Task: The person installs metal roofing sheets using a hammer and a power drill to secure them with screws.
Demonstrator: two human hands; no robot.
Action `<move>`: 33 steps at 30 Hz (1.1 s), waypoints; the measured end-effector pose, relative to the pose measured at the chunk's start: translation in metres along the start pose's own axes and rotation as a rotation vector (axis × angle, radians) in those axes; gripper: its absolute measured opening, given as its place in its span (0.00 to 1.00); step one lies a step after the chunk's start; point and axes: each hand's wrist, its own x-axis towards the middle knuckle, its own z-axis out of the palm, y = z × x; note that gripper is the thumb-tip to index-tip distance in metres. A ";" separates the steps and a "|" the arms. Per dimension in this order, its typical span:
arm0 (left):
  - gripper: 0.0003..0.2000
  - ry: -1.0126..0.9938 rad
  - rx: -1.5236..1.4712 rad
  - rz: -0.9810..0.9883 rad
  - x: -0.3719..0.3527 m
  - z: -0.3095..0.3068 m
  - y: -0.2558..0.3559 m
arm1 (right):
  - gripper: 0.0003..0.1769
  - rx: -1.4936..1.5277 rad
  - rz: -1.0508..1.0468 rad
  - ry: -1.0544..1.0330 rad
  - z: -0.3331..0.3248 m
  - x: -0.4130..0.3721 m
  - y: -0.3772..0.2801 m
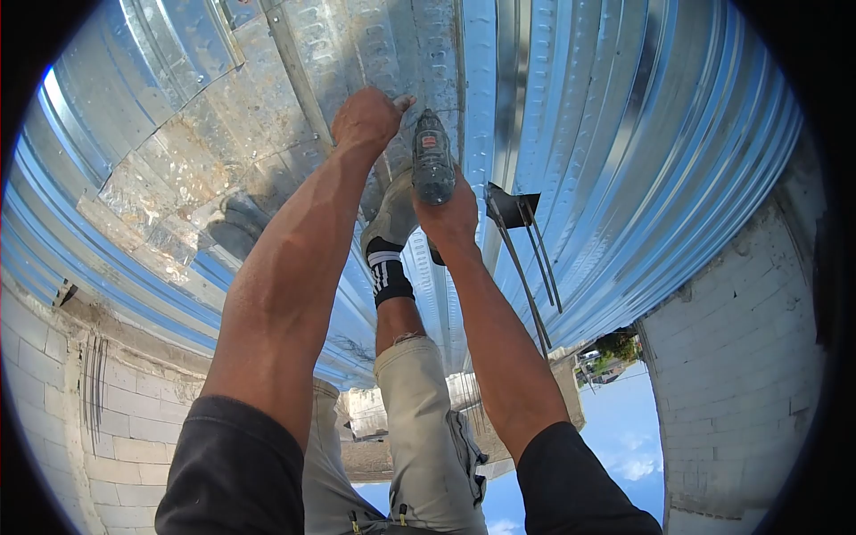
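My right hand (450, 212) grips a dark, dusty cordless drill (434, 160) with a small red label on its body. The drill's nose points away from me, over the corrugated metal decking (406, 53). Just left of the drill's tip, my left hand (366, 118) is closed close over the sheet, with one fingertip reaching toward the drill. I cannot tell what, if anything, those fingers pinch. Between my forearms, my foot in a dusty shoe (392, 214) and a black striped sock (389, 267) stands on the decking.
Thin steel bars (522, 267) rise beside a dark opening (515, 205) right of the drill. A flat, stained metal patch (205, 134) covers the ribs at left. Block walls (134, 437) border the decking, including another wall (740, 374) at right.
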 end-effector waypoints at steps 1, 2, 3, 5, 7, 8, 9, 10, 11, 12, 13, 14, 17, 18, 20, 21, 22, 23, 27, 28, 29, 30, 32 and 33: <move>0.34 -0.002 -0.003 0.002 0.000 -0.001 0.000 | 0.31 0.008 0.016 -0.005 0.000 -0.001 -0.003; 0.32 -0.016 0.010 -0.019 0.000 -0.002 0.000 | 0.32 0.018 0.032 -0.012 0.000 -0.003 -0.006; 0.31 -0.029 0.025 -0.040 0.000 -0.004 0.002 | 0.32 0.009 0.026 -0.015 0.002 -0.002 -0.007; 0.30 -0.052 0.038 -0.059 -0.003 -0.005 0.004 | 0.33 -0.011 0.022 -0.018 0.003 -0.003 -0.007; 0.30 -0.058 0.035 -0.058 -0.001 -0.006 0.005 | 0.35 -0.036 0.034 -0.032 0.003 -0.001 -0.011; 0.30 -0.059 0.041 -0.058 -0.001 -0.006 0.004 | 0.36 -0.047 0.042 -0.041 0.004 -0.002 -0.012; 0.30 -0.059 0.047 -0.058 0.000 -0.006 0.004 | 0.36 -0.050 0.021 -0.030 0.006 -0.003 -0.011; 0.30 -0.061 0.053 -0.058 0.000 -0.005 0.004 | 0.36 -0.054 0.003 -0.018 0.007 -0.005 -0.009; 0.30 -0.061 0.049 -0.054 0.000 -0.005 0.004 | 0.37 -0.057 -0.017 -0.005 0.009 -0.005 -0.009; 0.30 -0.062 0.045 -0.051 0.001 -0.004 0.003 | 0.36 -0.062 -0.004 0.005 0.011 -0.007 -0.008; 0.30 -0.060 0.041 -0.047 0.002 -0.004 0.003 | 0.36 -0.066 0.006 0.016 0.013 -0.007 -0.008; 0.31 -0.031 0.040 -0.020 0.003 -0.003 0.002 | 0.35 -0.070 0.017 0.024 0.016 -0.008 -0.008; 0.34 0.024 0.037 0.030 0.005 0.003 -0.004 | 0.36 -0.041 -0.033 0.059 0.020 -0.009 -0.007; 0.34 0.025 0.034 0.027 0.005 0.004 -0.004 | 0.36 -0.050 -0.022 0.036 0.019 -0.009 -0.009; 0.32 -0.002 0.042 0.007 0.005 0.002 -0.003 | 0.37 -0.068 0.001 -0.006 0.013 -0.007 -0.014; 0.30 -0.030 0.052 -0.010 0.004 -0.001 0.000 | 0.37 -0.080 -0.002 -0.010 0.012 -0.007 -0.014; 0.29 -0.055 0.059 -0.028 0.004 -0.003 0.002 | 0.37 -0.094 -0.009 -0.014 0.011 -0.007 -0.014; 0.29 -0.055 0.055 -0.032 0.003 -0.004 0.003 | 0.37 -0.107 -0.016 -0.021 0.010 -0.007 -0.016; 0.29 -0.053 0.055 -0.033 0.002 -0.004 0.003 | 0.35 -0.114 0.014 -0.035 0.003 -0.006 -0.027; 0.29 -0.049 0.055 -0.031 0.002 -0.005 0.004 | 0.34 -0.107 0.011 -0.035 0.000 -0.005 -0.030; 0.29 -0.047 0.061 -0.033 0.002 -0.005 0.005 | 0.33 -0.101 0.008 -0.036 -0.002 -0.005 -0.032; 0.29 -0.046 0.066 -0.036 0.003 -0.004 0.004 | 0.33 -0.110 0.005 -0.050 -0.006 -0.003 -0.035; 0.31 -0.029 0.065 -0.020 0.004 -0.001 0.002 | 0.34 -0.130 0.005 -0.077 -0.014 0.002 -0.037; 0.33 -0.008 0.057 -0.001 0.005 0.001 0.000 | 0.32 -0.129 0.005 -0.076 -0.017 0.005 -0.037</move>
